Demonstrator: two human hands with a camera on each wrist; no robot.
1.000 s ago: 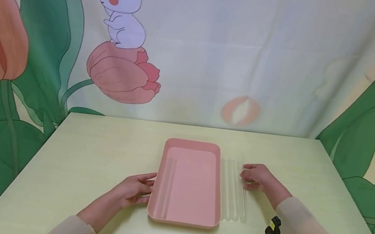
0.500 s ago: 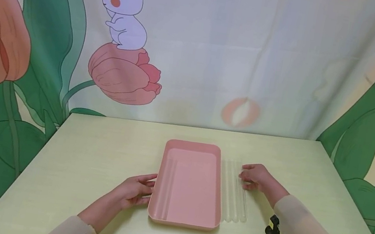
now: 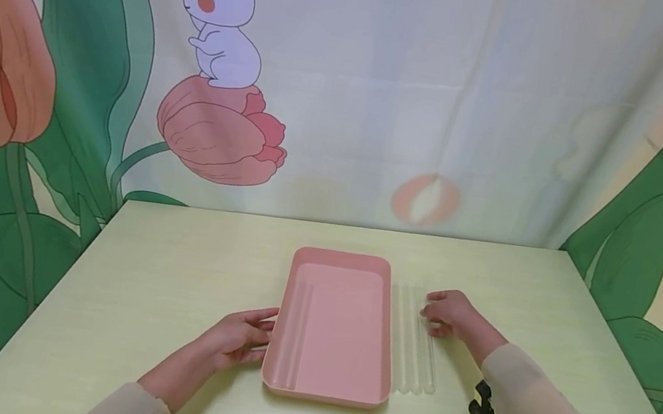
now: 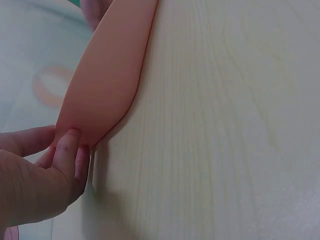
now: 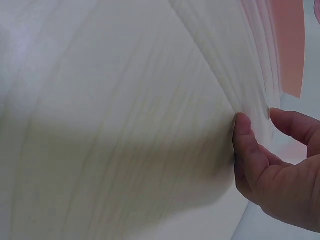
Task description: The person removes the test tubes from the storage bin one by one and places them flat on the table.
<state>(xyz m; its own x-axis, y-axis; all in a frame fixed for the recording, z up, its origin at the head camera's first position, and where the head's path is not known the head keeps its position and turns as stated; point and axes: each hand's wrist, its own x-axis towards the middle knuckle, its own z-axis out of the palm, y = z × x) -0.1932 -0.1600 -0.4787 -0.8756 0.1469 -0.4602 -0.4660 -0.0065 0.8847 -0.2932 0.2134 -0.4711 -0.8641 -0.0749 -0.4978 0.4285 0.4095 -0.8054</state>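
A shallow pink tray (image 3: pixel 345 357) lies on the table, with clear round-ended tubes that look like test tubes (image 3: pixel 297 334) along the left side of its floor. My left hand (image 3: pixel 238 338) rests its fairly straight fingers against the tray's left outer wall, also seen in the left wrist view (image 4: pixel 37 180). Several more clear test tubes (image 3: pixel 408 354) lie side by side just right of the tray. Thumb and fingers of my right hand (image 3: pixel 452 313) pinch the rightmost test tube (image 3: pixel 431 369) near its far end. In the right wrist view, the fingertips stand on both sides of it.
The pale wooden table (image 3: pixel 181 269) stretches out around the tray. Behind it hangs a printed cloth (image 3: pixel 358 93) with a rabbit and tulips. Black wrist cameras (image 3: pixel 483 404) sit at both sleeves.
My right hand has shifted slightly left, and the rightmost test tube now lies closer to its neighbours. The left hand and tray hold their place, apart from a slight shift of the view.
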